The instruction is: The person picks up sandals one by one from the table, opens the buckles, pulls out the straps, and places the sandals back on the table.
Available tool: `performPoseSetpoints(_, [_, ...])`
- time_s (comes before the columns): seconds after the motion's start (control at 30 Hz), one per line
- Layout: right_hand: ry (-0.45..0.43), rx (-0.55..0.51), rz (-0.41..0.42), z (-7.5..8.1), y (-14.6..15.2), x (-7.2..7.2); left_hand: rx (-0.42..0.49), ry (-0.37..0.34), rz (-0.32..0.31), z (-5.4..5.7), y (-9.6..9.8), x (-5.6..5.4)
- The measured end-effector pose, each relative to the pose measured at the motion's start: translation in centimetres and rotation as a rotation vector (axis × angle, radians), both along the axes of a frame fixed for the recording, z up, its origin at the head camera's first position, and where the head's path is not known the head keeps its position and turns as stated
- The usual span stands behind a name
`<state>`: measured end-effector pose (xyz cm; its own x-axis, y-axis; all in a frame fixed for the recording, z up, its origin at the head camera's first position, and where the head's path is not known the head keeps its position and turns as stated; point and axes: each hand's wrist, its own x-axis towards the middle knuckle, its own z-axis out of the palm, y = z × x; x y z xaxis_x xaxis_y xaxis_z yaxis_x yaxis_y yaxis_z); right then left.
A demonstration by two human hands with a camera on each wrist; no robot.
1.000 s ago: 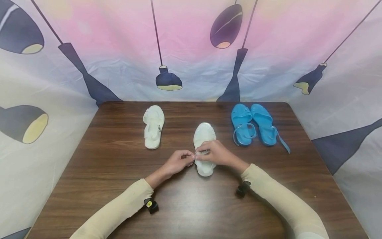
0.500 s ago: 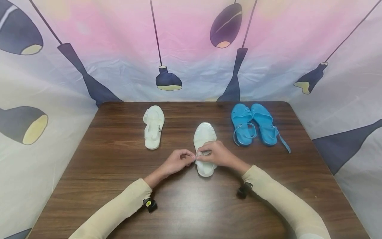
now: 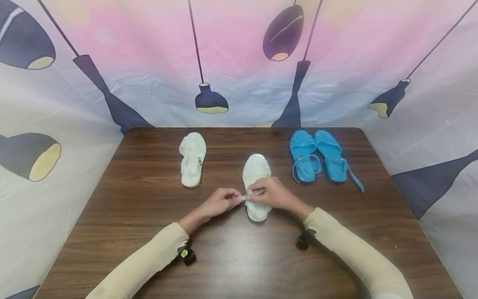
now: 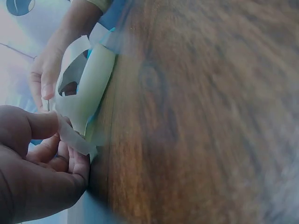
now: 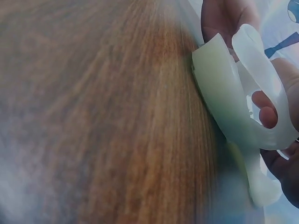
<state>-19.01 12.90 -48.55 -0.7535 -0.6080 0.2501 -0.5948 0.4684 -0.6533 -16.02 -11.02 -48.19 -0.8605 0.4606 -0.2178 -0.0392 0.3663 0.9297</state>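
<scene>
Clearly, both hands (image 3: pixel 223 202) (image 3: pixel 275 193) pinching the strap (image 3: pixel 244 198) of a white sandal (image 3: pixel 256 167), tip (image 4: pixel 84 148) visible from left wrist, hidden from head.

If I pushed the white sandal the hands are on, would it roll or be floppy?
The white sandal probably wouldn't roll, because it's long and low. Its strap will likely bend easily: it looks thin where the left hand pinches it. The shiny toe might feel slippery.

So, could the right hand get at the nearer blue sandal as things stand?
Probably yes: the blue sandal lies ahead of the right hand, toward its right, with nothing visible between them. It would likely have to release the nearer white sandal first.
</scene>
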Motion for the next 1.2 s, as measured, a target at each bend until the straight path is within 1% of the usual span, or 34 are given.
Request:
performPoseSetpoints(0.13, [-0.019,-0.015,-0.014,-0.1,0.0,0.0,0.004,0.004,-0.01,-0.2,0.2,-0.1])
performPoseSetpoints(0.3, [-0.068,-0.027,-0.018,-0.2,-0.1,0.3,-0.002,0.022,-0.056,0.0,0.3,0.0])
performPoseSetpoints(0.37, [-0.078,-0.026,-0.02,-0.2,-0.2,0.4,0.002,0.027,-0.064,0.0,0.3,0.0])
performPoseSetpoints(0.5, [-0.072,-0.023,-0.033,-0.3,-0.2,0.5,0.029,0.021,-0.041,-0.1,0.4,0.0])
performPoseSetpoints(0.63, [-0.062,-0.027,-0.028,-0.3,-0.2,0.6,0.054,0.001,0.007,0.0,0.9,0.2])
performPoseSetpoints(0.73, [-0.065,-0.022,-0.027,-0.2,-0.3,0.6,0.055,-0.009,0.04,0.1,1.1,0.2])
performPoseSetpoints(0.8, [-0.065,-0.017,-0.036,-0.2,-0.3,0.6,0.047,-0.011,0.049,0.2,1.0,0.2])
performPoseSetpoints(0.87, [-0.067,-0.015,-0.047,-0.1,-0.3,0.6,0.017,-0.002,0.035,0.3,0.8,0.2])
performPoseSetpoints(1.03, [-0.06,-0.03,-0.06,-0.2,-0.2,0.7,-0.058,0.025,-0.035,0.5,0.3,0.2])
performPoseSetpoints(1.1, [-0.057,-0.038,-0.059,-0.3,-0.2,0.7,-0.057,0.022,-0.046,0.6,0.3,0.2])
performPoseSetpoints(1.2, [-0.056,-0.047,-0.054,-0.5,-0.3,0.7,-0.016,0.01,-0.045,0.6,0.4,0.2])
